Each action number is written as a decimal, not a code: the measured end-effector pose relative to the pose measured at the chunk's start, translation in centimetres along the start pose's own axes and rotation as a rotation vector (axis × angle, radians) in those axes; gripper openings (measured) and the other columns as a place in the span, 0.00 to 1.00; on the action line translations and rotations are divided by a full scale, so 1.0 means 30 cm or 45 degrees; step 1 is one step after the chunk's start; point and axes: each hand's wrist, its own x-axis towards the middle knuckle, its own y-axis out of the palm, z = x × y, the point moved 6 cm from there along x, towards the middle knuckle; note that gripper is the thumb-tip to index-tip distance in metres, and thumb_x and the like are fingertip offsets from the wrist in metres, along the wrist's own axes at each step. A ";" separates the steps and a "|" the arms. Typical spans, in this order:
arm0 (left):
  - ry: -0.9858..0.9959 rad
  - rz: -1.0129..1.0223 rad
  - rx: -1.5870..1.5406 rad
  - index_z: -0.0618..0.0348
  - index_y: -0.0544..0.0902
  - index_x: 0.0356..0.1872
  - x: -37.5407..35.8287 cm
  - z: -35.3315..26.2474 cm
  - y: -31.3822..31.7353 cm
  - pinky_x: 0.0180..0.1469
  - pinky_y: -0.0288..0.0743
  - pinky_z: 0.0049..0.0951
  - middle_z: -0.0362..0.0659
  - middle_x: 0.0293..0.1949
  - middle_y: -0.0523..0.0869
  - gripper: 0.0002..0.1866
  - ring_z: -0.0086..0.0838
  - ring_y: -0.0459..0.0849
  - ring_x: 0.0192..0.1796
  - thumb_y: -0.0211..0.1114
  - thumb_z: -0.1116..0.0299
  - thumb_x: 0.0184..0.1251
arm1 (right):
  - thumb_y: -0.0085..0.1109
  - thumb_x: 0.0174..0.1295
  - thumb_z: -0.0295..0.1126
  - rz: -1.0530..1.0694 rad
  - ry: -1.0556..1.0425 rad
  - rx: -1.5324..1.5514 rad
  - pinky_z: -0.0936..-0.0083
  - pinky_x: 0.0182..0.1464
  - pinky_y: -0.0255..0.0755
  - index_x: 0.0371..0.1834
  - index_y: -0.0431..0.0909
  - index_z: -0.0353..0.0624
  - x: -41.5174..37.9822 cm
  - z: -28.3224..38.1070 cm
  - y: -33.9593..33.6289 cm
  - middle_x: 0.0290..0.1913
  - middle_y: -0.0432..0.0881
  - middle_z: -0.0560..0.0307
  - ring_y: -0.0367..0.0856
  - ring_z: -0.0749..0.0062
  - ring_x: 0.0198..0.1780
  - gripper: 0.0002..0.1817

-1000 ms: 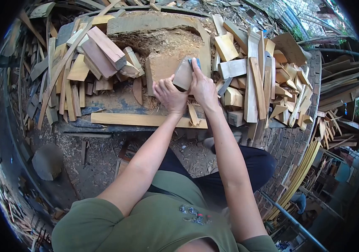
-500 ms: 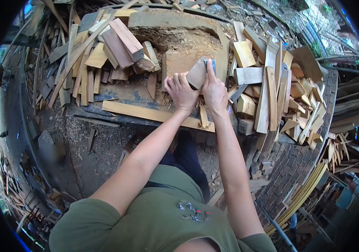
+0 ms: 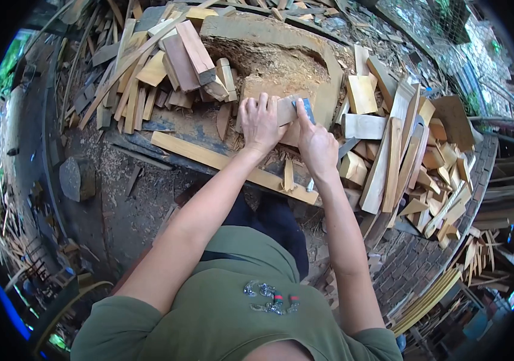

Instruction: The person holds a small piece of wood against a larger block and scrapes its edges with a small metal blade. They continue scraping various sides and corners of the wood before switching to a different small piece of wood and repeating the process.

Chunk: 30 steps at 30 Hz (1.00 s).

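My left hand [image 3: 259, 123] is closed over a small, flat-faced wood block [image 3: 286, 111], fingers draped across its left part. At the block's right end my right hand [image 3: 318, 143] grips a small blue flat piece [image 3: 305, 109], index finger stretched along it. I cannot make out exactly what the blue piece is, and its lower part is hidden by the fingers. Both hands are above a larger flat wood piece [image 3: 257, 89] at the worn hollow of a thick, rough timber [image 3: 239, 25].
Wood offcuts [image 3: 193, 57] are heaped on the left, and a bigger pile of cut blocks [image 3: 389, 162] lies on the right. A long wood strip [image 3: 209, 159] runs along the near edge, with a short white object [image 3: 310, 185] by its right end. A stump [image 3: 77, 178] stands on the floor.
The wood block has turned from a steep slant to lying more level. The blue piece now tilts the other way, and my left fingers reach further over the block. The view has shifted slightly.
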 end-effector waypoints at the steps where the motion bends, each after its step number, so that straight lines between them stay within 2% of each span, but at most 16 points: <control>1: -0.003 -0.001 0.019 0.54 0.77 0.52 -0.003 -0.007 0.002 0.64 0.61 0.46 0.44 0.47 0.76 0.33 0.42 0.73 0.53 0.78 0.51 0.44 | 0.47 0.69 0.33 0.030 -0.025 -0.020 0.51 0.32 0.79 0.75 0.63 0.69 0.002 -0.006 -0.003 0.28 0.84 0.39 0.86 0.44 0.29 0.30; 6: -0.117 -0.045 0.050 0.54 0.76 0.52 -0.017 -0.027 0.016 0.62 0.62 0.46 0.44 0.48 0.75 0.33 0.43 0.73 0.52 0.77 0.50 0.45 | 0.49 0.68 0.33 -0.080 -0.166 -0.086 0.52 0.29 0.79 0.75 0.63 0.70 0.016 -0.028 0.009 0.26 0.83 0.41 0.86 0.46 0.26 0.31; 10: -0.073 -0.038 0.101 0.53 0.76 0.52 -0.004 -0.022 0.000 0.60 0.62 0.46 0.44 0.48 0.75 0.32 0.43 0.73 0.52 0.77 0.50 0.46 | 0.50 0.67 0.33 -0.075 -0.158 -0.029 0.54 0.28 0.79 0.73 0.66 0.69 0.027 -0.025 -0.002 0.24 0.83 0.42 0.86 0.47 0.26 0.30; 15: -0.091 -0.047 0.144 0.52 0.76 0.52 -0.006 -0.027 0.008 0.57 0.63 0.45 0.44 0.47 0.75 0.32 0.43 0.73 0.51 0.76 0.49 0.47 | 0.53 0.65 0.34 -0.147 -0.294 -0.072 0.55 0.25 0.79 0.72 0.67 0.70 0.135 0.006 0.050 0.22 0.82 0.44 0.86 0.49 0.24 0.30; 18: -0.084 -0.067 0.120 0.52 0.76 0.52 -0.006 -0.032 -0.005 0.57 0.64 0.46 0.44 0.47 0.75 0.32 0.43 0.74 0.51 0.76 0.49 0.47 | 0.53 0.64 0.33 -0.200 -0.322 -0.064 0.56 0.24 0.79 0.72 0.68 0.70 0.080 -0.019 0.009 0.22 0.82 0.44 0.85 0.49 0.24 0.31; 20: -0.114 -0.055 0.111 0.53 0.76 0.53 -0.006 -0.026 -0.003 0.57 0.63 0.46 0.44 0.47 0.75 0.33 0.42 0.74 0.52 0.76 0.48 0.47 | 0.53 0.64 0.33 -0.102 -0.314 -0.105 0.57 0.24 0.79 0.72 0.68 0.71 0.069 -0.027 -0.003 0.21 0.82 0.44 0.85 0.49 0.23 0.31; 24: -0.087 -0.072 0.142 0.52 0.76 0.53 -0.009 -0.031 0.009 0.58 0.63 0.47 0.44 0.47 0.75 0.35 0.42 0.73 0.52 0.77 0.47 0.45 | 0.52 0.64 0.32 -0.185 -0.356 -0.086 0.55 0.24 0.78 0.71 0.68 0.72 0.102 -0.024 0.019 0.21 0.82 0.44 0.85 0.49 0.23 0.31; 28: -0.130 -0.033 0.113 0.52 0.76 0.54 0.001 -0.030 0.000 0.59 0.61 0.47 0.45 0.48 0.75 0.35 0.42 0.72 0.53 0.77 0.47 0.46 | 0.51 0.65 0.31 -0.082 -0.355 -0.086 0.53 0.26 0.78 0.72 0.67 0.70 0.083 -0.048 -0.002 0.22 0.82 0.43 0.85 0.47 0.24 0.31; 30: -0.140 0.007 0.070 0.52 0.76 0.55 -0.010 -0.024 0.009 0.63 0.60 0.49 0.45 0.51 0.75 0.35 0.43 0.72 0.56 0.77 0.49 0.46 | 0.50 0.65 0.31 -0.021 -0.337 -0.094 0.53 0.26 0.78 0.72 0.66 0.70 0.083 -0.049 0.017 0.22 0.82 0.43 0.85 0.47 0.24 0.31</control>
